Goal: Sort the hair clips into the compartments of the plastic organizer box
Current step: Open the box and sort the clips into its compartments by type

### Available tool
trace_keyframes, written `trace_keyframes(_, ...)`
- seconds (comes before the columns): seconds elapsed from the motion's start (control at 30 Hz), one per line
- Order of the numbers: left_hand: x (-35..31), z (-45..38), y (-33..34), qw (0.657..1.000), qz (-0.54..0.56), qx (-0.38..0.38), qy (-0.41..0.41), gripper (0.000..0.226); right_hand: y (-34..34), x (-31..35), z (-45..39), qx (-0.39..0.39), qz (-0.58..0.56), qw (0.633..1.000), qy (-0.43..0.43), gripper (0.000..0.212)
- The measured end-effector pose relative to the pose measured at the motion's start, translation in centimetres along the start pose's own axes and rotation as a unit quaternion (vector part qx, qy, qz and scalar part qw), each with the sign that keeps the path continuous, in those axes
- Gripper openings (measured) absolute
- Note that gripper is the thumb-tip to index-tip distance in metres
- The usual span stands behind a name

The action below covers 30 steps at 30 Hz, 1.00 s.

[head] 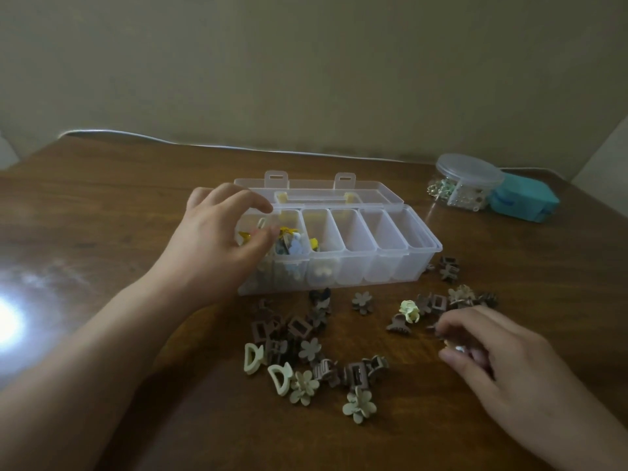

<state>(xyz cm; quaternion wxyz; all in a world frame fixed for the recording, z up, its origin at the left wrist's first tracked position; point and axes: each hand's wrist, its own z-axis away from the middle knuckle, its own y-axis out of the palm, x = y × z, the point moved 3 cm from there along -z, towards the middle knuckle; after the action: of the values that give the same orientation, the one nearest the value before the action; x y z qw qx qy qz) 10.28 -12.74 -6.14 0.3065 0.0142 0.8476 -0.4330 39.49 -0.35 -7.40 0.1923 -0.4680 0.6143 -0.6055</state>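
**Hands at the clip box and the loose pile**

On the wooden table (102, 205) the clear plastic organizer box (373, 266) lies with its long axis running left to right, the right end angled slightly toward the viewer. Its lid (373, 193) is folded back flat behind it, latch tabs pointing up and away. The compartments run crosswise to the long axis; the left ones hold coloured clips (289, 241), yellow and pale blue among them, while those on the right show only bare walls.

The left hand (217, 243) hovers over the leftmost compartment, fingers curled loosely, thumb and forefinger apart; whether it holds a clip cannot be told.

The right hand (492, 355) rests low over the table near the right of the pile, fingertips pinched on something small and blurred.

In front of the box lie scattered hair clips (306, 351): brown claw clips, beige flower clips, cream D-shaped ones, and a pale green claw clip (409, 311).

At the far right a round clear lidded container (469, 175) touches a teal box (523, 202).
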Motion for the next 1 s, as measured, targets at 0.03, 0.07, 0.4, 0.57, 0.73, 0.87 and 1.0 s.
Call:
trace_keyframes(0.03,0.0,0.0,0.0,1.0,-0.001,-0.002,0.001,0.042,-0.1,0.2,-0.1,0.001,-0.004,1.0,-0.007,0.035)
trace_keyframes(0.07,0.0,0.0,0.0,1.0,0.0,-0.005,0.002,0.04,-0.2,0.2,-0.2,0.001,-0.009,1.0,-0.007,0.036)
trace_keyframes(0.4,-0.1,0.0,0.0,1.0,0.007,-0.005,0.004,0.03,-1.5,-0.5,-1.0,-0.026,0.002,0.999,-0.027,0.037)
trace_keyframes(0.57,-0.1,0.0,0.1,1.0,0.007,-0.001,0.003,0.031,-3.8,4.2,-6.2,-0.145,-0.039,0.978,-0.144,0.011)
trace_keyframes(0.73,0.0,0.0,-0.3,1.0,0.008,0.004,0.007,0.031,-0.3,7.9,-14.0,-0.141,-0.089,0.962,-0.216,0.005)
trace_keyframes(0.87,0.2,0.0,-0.1,1.0,0.004,0.008,0.012,0.032,1.3,7.7,-14.4,-0.089,-0.074,0.964,-0.239,0.007)
trace_keyframes(1.0,0.4,-0.2,-0.1,1.0,-0.01,0.011,0.018,0.038,-3.2,5.3,-13.5,-0.18,-0.13,0.953,-0.204,0.009)
